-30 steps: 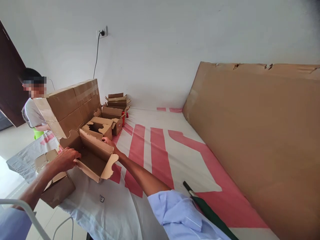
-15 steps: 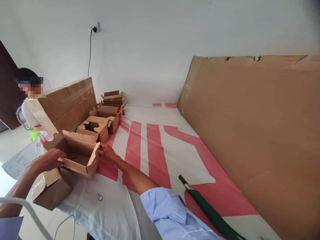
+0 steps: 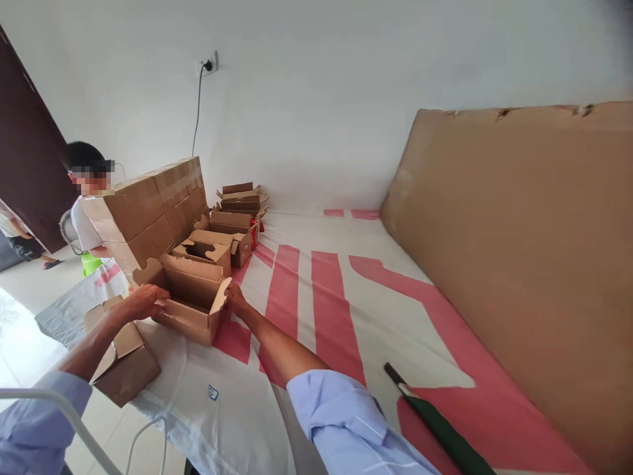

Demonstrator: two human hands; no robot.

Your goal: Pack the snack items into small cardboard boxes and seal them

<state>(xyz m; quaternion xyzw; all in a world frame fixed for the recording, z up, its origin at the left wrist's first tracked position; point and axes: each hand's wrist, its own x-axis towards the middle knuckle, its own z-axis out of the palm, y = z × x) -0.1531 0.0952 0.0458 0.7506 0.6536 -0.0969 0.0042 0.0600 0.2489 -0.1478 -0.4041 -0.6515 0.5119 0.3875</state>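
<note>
We find fingers of the right hand (image 3: 237,301) partly hidden by the flap (image 3: 220,297) of the open box (image 3: 188,323) at eight o'clock. Frame edges cut off the large cardboard panel (image 3: 534,264) at three, the dark green object (image 3: 445,425) at five and another person (image 3: 24,247) at nine. We cannot read the tiny mark (image 3: 213,392) at seven.

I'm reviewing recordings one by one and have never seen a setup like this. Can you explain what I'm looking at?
There's no machine: these are a person's bare hands, and every picture comes from one head-worn camera looking forward and down.

The left hand has its fingers over the near edge of an open cardboard box. The right hand is at that box's right end flap.

More open boxes stand beyond it on a red-and-white cloth, beside taped cartons. A long dark green object lies nearer the camera.
</note>
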